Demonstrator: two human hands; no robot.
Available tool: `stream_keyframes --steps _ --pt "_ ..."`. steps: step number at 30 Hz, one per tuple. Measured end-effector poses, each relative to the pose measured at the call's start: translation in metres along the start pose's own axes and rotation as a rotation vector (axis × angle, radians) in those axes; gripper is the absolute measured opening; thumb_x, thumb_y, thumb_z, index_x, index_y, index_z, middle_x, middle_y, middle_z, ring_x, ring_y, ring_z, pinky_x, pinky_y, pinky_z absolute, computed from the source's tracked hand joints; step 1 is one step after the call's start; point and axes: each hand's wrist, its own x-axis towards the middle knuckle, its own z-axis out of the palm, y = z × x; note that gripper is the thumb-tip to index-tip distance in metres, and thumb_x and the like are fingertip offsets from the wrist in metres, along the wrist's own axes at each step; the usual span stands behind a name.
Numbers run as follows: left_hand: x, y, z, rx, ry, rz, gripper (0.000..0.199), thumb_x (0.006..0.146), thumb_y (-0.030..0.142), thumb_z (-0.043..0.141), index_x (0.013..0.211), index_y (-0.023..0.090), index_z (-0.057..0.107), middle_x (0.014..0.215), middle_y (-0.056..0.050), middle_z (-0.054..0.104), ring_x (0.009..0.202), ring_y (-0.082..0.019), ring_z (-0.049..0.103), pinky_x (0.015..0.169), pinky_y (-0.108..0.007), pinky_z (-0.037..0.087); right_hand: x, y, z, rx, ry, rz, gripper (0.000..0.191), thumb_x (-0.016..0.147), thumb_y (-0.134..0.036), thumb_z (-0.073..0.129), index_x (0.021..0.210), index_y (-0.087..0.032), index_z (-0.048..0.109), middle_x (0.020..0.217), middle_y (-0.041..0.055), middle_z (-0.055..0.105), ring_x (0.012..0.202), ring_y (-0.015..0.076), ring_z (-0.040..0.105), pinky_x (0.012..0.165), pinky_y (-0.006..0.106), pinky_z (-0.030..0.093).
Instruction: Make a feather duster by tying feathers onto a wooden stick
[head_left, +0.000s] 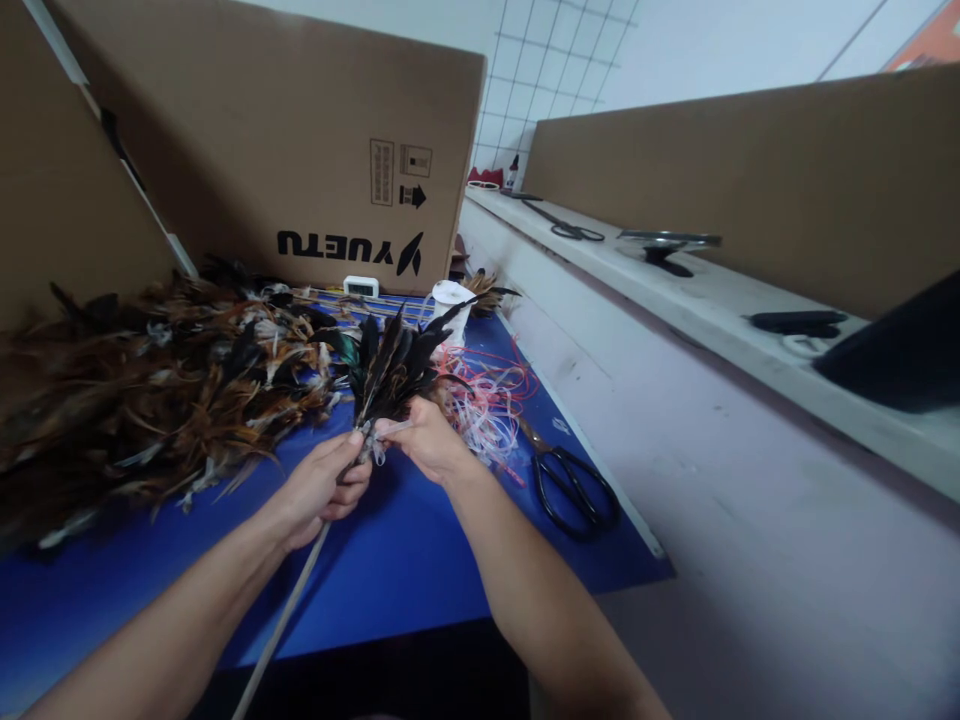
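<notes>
A thin light stick (283, 622) slants up from the bottom edge, with a bunch of dark feathers (394, 362) fanned at its upper end. My left hand (326, 488) is closed around the stick just below the feathers. Close on its right, my right hand (426, 438) pinches a pale, translucent strip (391, 428) at the feather bases. Part of this strip lies around the stick between the two hands. The fingertips of my right hand are partly hidden.
Loose brown and black feathers (172, 400) heap on the blue tabletop (405, 560) at left. Black scissors (574, 490) and tangled pink-white strips (487, 405) lie right. Behind stand a white roll (451, 305), a small white device (361, 287) and a cardboard box (300, 130). A ledge (720, 330) runs along the right.
</notes>
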Motion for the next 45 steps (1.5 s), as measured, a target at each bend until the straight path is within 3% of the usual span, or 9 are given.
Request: stream_keyframes --steps 5,11,16,21,25,29,33,37,45 --pt "-0.001 0.001 0.000 0.017 -0.030 -0.001 0.031 0.085 0.047 0.052 0.076 0.019 0.041 0.056 0.009 0.024 0.040 -0.002 0.011 0.032 -0.011 0.007 -0.002 -0.003 -0.001 0.142 -0.070 0.086 0.046 0.044 -0.022 0.086 0.077 -0.015 0.055 0.064 -0.0037 0.061 0.061 0.0106 0.056 0.057 0.024 0.043" --pt "-0.003 0.000 -0.001 0.026 -0.110 -0.026 0.032 0.086 0.047 0.049 0.074 0.019 0.038 0.056 0.009 0.025 0.041 -0.002 0.011 0.032 -0.011 0.009 -0.002 -0.004 -0.009 0.142 -0.320 0.087 0.030 0.058 -0.030 0.081 0.078 -0.013 0.066 0.080 0.0036 0.067 0.070 0.0121 0.058 0.062 0.023 0.043" --pt "-0.004 0.000 -0.001 -0.011 -0.151 -0.060 0.030 0.087 0.045 0.049 0.077 0.018 0.043 0.055 0.007 0.034 0.039 -0.002 0.016 0.031 -0.012 0.011 -0.002 -0.003 -0.010 0.117 -0.300 0.099 0.031 0.059 -0.029 0.080 0.081 -0.012 0.068 0.075 0.0027 0.066 0.068 0.0105 0.057 0.063 0.022 0.044" --pt "-0.005 0.001 0.004 -0.072 -0.155 -0.023 0.024 0.090 0.037 0.046 0.097 0.015 0.052 0.068 -0.006 0.059 0.043 -0.008 0.039 0.037 -0.018 0.034 -0.003 -0.008 -0.005 0.114 -0.215 0.126 0.030 0.053 -0.028 0.082 0.067 -0.012 0.061 0.065 0.0008 0.063 0.063 0.0111 0.058 0.061 0.023 0.046" --pt "-0.001 -0.001 0.000 -0.129 -0.145 -0.020 0.028 0.092 0.033 0.041 0.098 0.011 0.057 0.082 -0.014 0.065 0.063 -0.015 0.058 0.065 -0.028 0.049 -0.004 -0.009 -0.004 0.100 -0.204 0.118 0.032 0.053 -0.029 0.082 0.065 -0.013 0.056 0.059 -0.0005 0.060 0.058 0.0121 0.058 0.058 0.024 0.047" --pt "0.004 -0.002 -0.004 -0.188 -0.142 -0.021 0.027 0.091 0.031 0.042 0.096 0.011 0.060 0.083 -0.014 0.065 0.070 -0.018 0.060 0.072 -0.031 0.048 -0.004 -0.007 -0.005 0.082 -0.231 0.116 0.033 0.055 -0.033 0.080 0.065 -0.014 0.055 0.053 -0.0010 0.058 0.049 0.0123 0.055 0.050 0.025 0.046" --pt "0.004 -0.001 -0.002 -0.344 -0.216 -0.047 0.021 0.091 0.026 0.042 0.093 0.013 0.059 0.076 -0.010 0.059 0.057 -0.013 0.053 0.058 -0.027 0.045 -0.004 -0.007 -0.003 0.107 -0.191 0.117 0.031 0.052 -0.028 0.081 0.067 -0.012 0.060 0.059 -0.0006 0.060 0.053 0.0099 0.054 0.055 0.024 0.045" --pt "0.003 0.000 -0.001 -0.444 -0.274 -0.081 0.016 0.090 0.022 0.043 0.091 0.014 0.057 0.067 -0.002 0.047 0.044 -0.005 0.035 0.042 -0.017 0.031 -0.004 -0.009 -0.001 0.131 -0.168 0.130 0.028 0.050 -0.024 0.081 0.065 -0.012 0.062 0.058 -0.0025 0.059 0.055 0.0080 0.052 0.058 0.022 0.042" --pt "0.003 0.000 -0.007 -0.381 -0.250 -0.170 0.020 0.089 0.035 0.048 0.089 0.016 0.053 0.062 0.005 0.028 0.041 -0.003 0.019 0.035 -0.013 0.016 -0.005 -0.007 0.000 0.114 -0.159 0.128 0.023 0.051 -0.023 0.080 0.063 -0.012 0.064 0.058 -0.0019 0.060 0.055 0.0082 0.051 0.058 0.023 0.041"
